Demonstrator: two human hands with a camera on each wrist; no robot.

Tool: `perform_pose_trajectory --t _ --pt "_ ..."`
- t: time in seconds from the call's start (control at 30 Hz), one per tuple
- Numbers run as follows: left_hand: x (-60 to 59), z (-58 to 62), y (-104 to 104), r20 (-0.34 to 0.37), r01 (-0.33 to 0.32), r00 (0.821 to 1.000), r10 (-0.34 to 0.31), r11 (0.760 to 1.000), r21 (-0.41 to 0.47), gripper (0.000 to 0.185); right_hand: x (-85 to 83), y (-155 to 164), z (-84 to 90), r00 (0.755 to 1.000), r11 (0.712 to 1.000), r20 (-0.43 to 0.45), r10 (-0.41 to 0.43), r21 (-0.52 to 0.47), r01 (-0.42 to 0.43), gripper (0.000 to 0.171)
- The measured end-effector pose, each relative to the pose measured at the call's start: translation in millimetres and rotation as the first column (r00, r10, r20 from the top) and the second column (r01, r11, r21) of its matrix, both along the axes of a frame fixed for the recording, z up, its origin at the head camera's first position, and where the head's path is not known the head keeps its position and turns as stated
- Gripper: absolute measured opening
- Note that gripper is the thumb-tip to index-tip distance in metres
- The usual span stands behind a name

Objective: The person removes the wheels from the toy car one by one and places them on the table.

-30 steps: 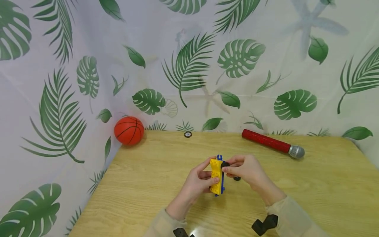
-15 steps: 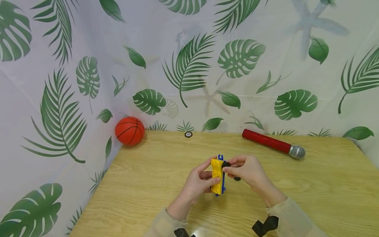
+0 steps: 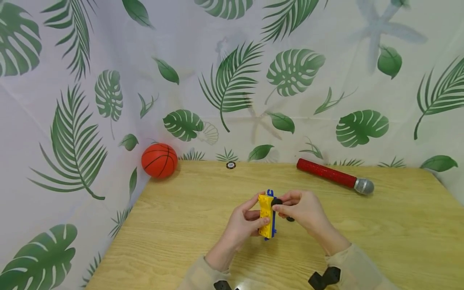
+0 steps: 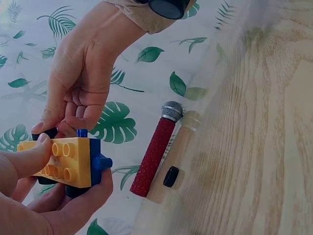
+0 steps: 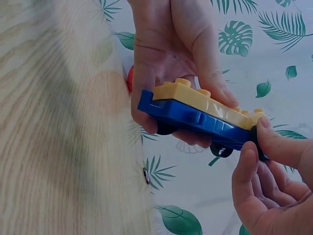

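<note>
- Sitting at the far left corner of the counter [image 3: 181,225], an orange ball [image 3: 159,160] rests against the leaf-print cloth [image 3: 72,121], with a small dark disc [image 3: 230,165] further along the back edge
- Left hand [image 3: 242,225] grips the yellow brick [image 3: 265,215] on its blue base [image 3: 273,225], thumb on the studs and fingers curled behind, holding the toy just above the counter near the middle
- The right wrist view shows a black wheel [image 5: 164,128] under the base by the left fingers
- Right hand [image 3: 302,208] pinches another black wheel [image 3: 276,201] between thumb and forefinger, pressed against the upper end of the base
- A loose wheel [image 3: 290,218] lies on the counter just behind the right hand
- Red microphone [image 3: 333,175] lies well apart at the back right, silver head pointing right
- Over the last second almost nothing has shifted: both hands, toy and wheel sit as they did, so the wheel looks to be still under a steady push onto its axle rather than seated and let go
</note>
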State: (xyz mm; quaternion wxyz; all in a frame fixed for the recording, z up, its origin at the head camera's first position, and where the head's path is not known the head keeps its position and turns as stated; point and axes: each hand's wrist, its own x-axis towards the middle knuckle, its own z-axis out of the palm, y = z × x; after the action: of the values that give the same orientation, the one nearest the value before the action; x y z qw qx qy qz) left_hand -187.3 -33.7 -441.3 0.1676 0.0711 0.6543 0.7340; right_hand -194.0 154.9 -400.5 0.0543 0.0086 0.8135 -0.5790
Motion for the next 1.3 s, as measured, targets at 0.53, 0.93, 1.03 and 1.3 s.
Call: perform_pose_trajectory --t 0.53,0.93,1.03,1.3 --pt "0.4 -0.3 4 0.012 -0.033 0.999 0.033 0.999 -0.011 0.062 0.1 0 0.3 0.999 0.999 0.020 -0.038 0.023 0.038 0.032" --pt "-2.7 -3.2 5 0.011 -0.044 0.999 0.044 0.998 -0.034 0.064 -1.1 0 -1.5 0.998 0.995 -0.014 -0.061 0.078 0.062 0.030" --pt "-2.8 -3.8 5 -0.002 -0.055 0.998 0.055 0.998 -0.042 0.065 -1.9 1 -3.1 0.995 0.987 -0.058 -0.078 0.139 0.085 0.030" --pt "-2.9 -4.8 2 -0.001 -0.057 0.998 0.057 0.998 0.001 0.063 -5.2 6 -7.4 0.996 0.993 -0.065 -0.065 0.097 0.071 0.034"
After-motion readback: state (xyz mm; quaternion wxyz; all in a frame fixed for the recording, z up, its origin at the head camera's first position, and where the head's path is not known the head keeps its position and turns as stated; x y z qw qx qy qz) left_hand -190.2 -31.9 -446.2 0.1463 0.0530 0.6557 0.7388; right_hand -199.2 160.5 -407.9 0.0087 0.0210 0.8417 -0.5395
